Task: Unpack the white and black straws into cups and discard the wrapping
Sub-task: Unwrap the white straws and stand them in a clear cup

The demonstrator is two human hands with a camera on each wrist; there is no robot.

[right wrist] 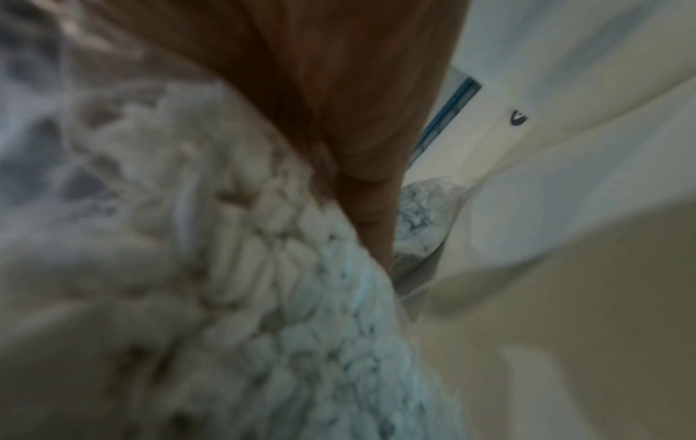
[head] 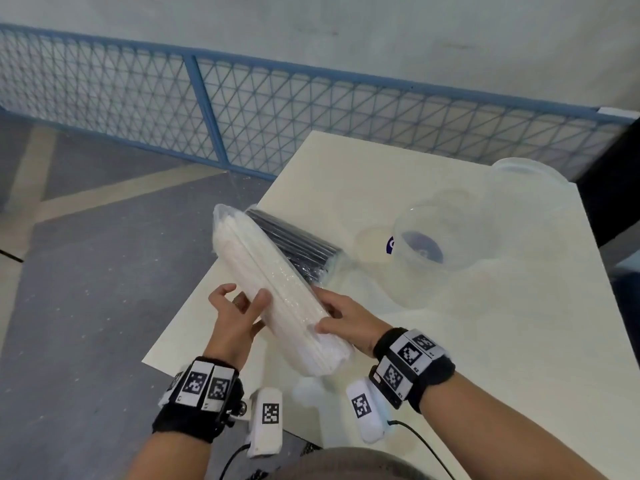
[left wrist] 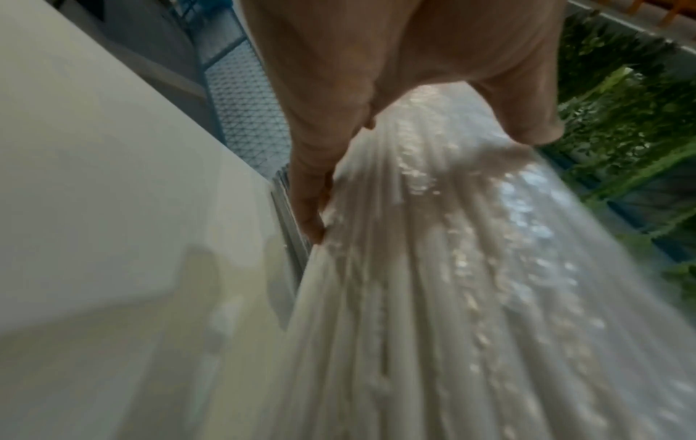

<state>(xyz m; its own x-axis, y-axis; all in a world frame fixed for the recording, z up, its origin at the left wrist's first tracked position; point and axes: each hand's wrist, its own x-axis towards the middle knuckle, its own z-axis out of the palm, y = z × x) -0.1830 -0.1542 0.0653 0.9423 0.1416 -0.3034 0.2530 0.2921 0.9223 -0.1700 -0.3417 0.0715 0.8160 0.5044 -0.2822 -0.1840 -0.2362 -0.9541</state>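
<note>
A long pack of white straws (head: 273, 289) in clear wrapping is lifted at a slant over the table's left edge. My left hand (head: 242, 306) holds its middle, thumb on top and fingers under its side. My right hand (head: 337, 320) grips the near end, thumb on top. The left wrist view shows the pack (left wrist: 452, 282) running away from my fingers (left wrist: 309, 208). Its blurred end (right wrist: 301, 297) fills the right wrist view. The wrapped black straws (head: 298, 247) lie on the table just behind. Clear cups (head: 446, 237) stand to the right.
The cream table (head: 450, 358) ends close to my left hand, with grey floor (head: 86, 271) beyond. A second clear cup (head: 530, 174) stands at the far right corner. A blue mesh fence (head: 242, 109) runs behind the table.
</note>
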